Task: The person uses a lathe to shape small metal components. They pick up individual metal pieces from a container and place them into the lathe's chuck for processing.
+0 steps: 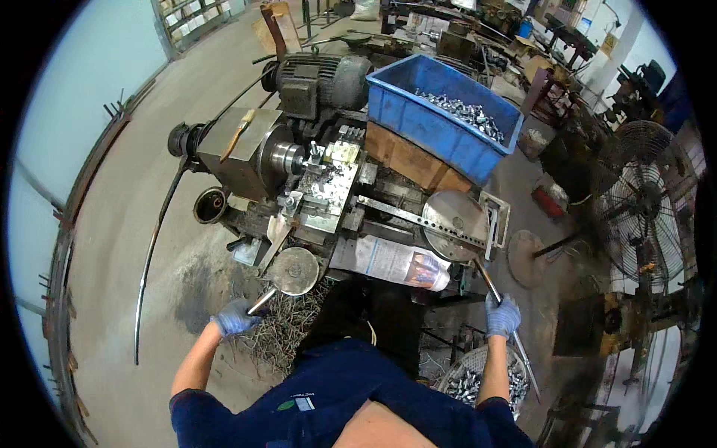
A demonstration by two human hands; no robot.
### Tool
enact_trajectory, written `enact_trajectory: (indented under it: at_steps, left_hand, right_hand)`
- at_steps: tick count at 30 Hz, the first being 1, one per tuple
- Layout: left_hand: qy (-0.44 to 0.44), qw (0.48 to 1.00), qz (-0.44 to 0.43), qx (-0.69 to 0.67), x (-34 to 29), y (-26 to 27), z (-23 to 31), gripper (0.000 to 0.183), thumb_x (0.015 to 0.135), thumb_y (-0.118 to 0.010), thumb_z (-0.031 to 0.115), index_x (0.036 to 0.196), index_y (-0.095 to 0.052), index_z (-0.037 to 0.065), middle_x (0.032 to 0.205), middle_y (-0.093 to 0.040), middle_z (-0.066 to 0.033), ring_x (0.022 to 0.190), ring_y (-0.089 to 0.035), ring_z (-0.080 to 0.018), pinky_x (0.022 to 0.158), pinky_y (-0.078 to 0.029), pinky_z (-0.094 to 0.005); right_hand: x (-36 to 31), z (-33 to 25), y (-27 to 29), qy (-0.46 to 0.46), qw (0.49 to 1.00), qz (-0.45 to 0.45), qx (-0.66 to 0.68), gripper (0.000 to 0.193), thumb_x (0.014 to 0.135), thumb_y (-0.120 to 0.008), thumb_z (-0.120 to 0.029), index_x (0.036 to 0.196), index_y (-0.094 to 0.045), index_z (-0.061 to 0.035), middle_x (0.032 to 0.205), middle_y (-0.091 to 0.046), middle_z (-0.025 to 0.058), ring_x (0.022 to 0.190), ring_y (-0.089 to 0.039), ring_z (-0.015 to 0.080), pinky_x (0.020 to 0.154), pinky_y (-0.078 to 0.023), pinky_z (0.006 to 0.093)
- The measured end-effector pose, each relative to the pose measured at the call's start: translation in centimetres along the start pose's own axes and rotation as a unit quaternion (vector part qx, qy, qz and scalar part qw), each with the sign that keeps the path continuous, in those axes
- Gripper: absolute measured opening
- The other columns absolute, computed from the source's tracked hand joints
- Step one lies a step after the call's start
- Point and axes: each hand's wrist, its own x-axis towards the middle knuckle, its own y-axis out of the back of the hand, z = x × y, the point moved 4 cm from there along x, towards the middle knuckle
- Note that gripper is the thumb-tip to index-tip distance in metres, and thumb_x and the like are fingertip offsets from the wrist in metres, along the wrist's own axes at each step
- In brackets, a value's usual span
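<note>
My left hand (235, 319), in a pale blue work glove, is closed round the short metal handle (261, 302) of a round handwheel (294, 271) at the front of a small lathe. My right hand (503, 316), gloved too, grips a long metal lever (487, 279) that slants from a larger round disc (452, 216). Beyond the left hand stand the lathe's headstock (239, 149) and its spindle chuck (286, 158). Bright chips cover the cross slide (328, 190) beside the chuck. Whether a workpiece sits in the chuck is too small to tell.
A blue bin (441, 134) of small metal parts stands on a wooden block behind the disc. A brush (237, 136) lies on the headstock, near a motor (321, 82). Shavings (280, 325) heap below; a basket of parts (478, 377) and a fan (646, 198) are at right.
</note>
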Motion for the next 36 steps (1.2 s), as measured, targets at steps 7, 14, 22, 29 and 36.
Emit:
enact_trajectory:
  at_steps: [7, 14, 22, 29, 36]
  left_hand:
    - [-0.026, 0.999, -0.027, -0.026, -1.4, 2.8, 6.7, 0.032, 0.077, -0.063, 0.025, 0.106, -0.065, 0.01, 0.081, -0.066, -0.0147, 0.068, -0.062, -0.0215, 0.064, -0.048, -0.0362]
    - [0.017, 0.99, -0.123, -0.065, -0.8, 2.7, 5.0, 0.044, 0.078, -0.068, 0.041, 0.103, -0.064, 0.004, 0.082, -0.066, -0.0136, 0.072, -0.061, -0.0214, 0.068, -0.048, -0.0346]
    - [0.075, 0.966, 0.229, -0.093, 8.9, 9.4, -12.6, 0.06, 0.079, -0.063, 0.044, 0.118, -0.056, -0.001, 0.11, -0.063, -0.0175, 0.1, -0.06, -0.0296, 0.089, -0.046, -0.0386]
    - [0.134, 0.951, 0.18, 0.211, 16.5, 11.3, -12.5, 0.05, 0.081, -0.053, 0.047, 0.108, -0.061, 0.006, 0.105, -0.062, -0.0219, 0.098, -0.058, -0.0386, 0.082, -0.047, -0.0446]
    - [0.214, 0.84, 0.493, 0.069, 18.5, 2.1, -18.6, 0.051, 0.082, -0.046, 0.051, 0.102, -0.061, 0.006, 0.096, -0.064, -0.0228, 0.093, -0.06, -0.0414, 0.081, -0.047, -0.0478]
  right_hand:
    - [12.4, 2.3, -3.9, 0.081, 0.991, 0.013, -0.106, 0.052, 0.081, -0.051, -0.053, 0.103, -0.065, -0.008, 0.103, -0.061, 0.0171, 0.107, -0.052, 0.0373, 0.097, -0.033, 0.05]
    - [19.7, -5.7, -4.3, 0.032, 0.989, -0.092, -0.115, 0.07, 0.078, -0.058, -0.049, 0.132, -0.043, -0.0068, 0.141, -0.038, 0.013, 0.134, -0.027, 0.0295, 0.11, -0.016, 0.047]
    - [5.0, -3.0, -4.3, 0.077, 0.995, -0.063, 0.028, 0.076, 0.074, -0.061, -0.055, 0.124, -0.05, 0.002, 0.132, -0.047, 0.0208, 0.127, -0.037, 0.0354, 0.11, -0.019, 0.0424]
    - [-3.6, 1.4, -4.5, -0.041, 0.985, -0.099, 0.135, 0.052, 0.071, -0.069, -0.044, 0.098, -0.066, 0.0001, 0.103, -0.064, 0.02, 0.099, -0.06, 0.0335, 0.09, -0.044, 0.037]
    - [-4.3, -0.6, -3.5, -0.006, 0.97, -0.117, 0.213, 0.041, 0.072, -0.071, -0.039, 0.087, -0.069, -0.0011, 0.085, -0.067, 0.0182, 0.081, -0.065, 0.0318, 0.077, -0.05, 0.0359]
